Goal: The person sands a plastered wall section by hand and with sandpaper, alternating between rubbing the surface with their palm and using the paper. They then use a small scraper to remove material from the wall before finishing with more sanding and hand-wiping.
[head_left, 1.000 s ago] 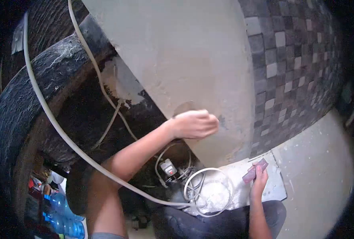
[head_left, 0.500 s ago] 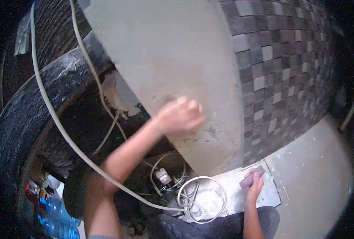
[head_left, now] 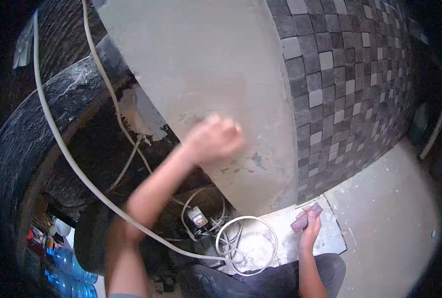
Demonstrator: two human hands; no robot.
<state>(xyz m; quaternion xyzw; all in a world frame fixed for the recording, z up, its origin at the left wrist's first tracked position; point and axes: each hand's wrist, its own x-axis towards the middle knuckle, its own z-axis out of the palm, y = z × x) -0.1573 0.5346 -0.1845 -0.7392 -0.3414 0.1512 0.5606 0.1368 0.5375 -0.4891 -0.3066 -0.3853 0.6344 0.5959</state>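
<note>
My left hand [head_left: 215, 140] is closed in a fist against the smooth grey plastered surface [head_left: 191, 49], blurred by motion. Whatever its fingers hold, if anything, is hidden. Damp-looking darker patches and rough spots mark the plaster around and below the fist. Lower right, my right hand [head_left: 308, 233] grips a purplish rectangular block [head_left: 306, 217] with a gritty look, held tilted above a dusty white board [head_left: 333, 238].
Dark grey mosaic tiles [head_left: 330, 89] cover the wall on the right. A pale hose [head_left: 77, 169] loops across the left and coils near my knees [head_left: 270, 285]. Cables and a grey plug box [head_left: 197, 217] lie beneath. Blue-tinted water bottles [head_left: 69, 263] stand lower left.
The whole view has shifted slightly left. My left fist stays at about the same place on the plaster, still blurred. In my right hand the block has turned a little and shows more clearly.
</note>
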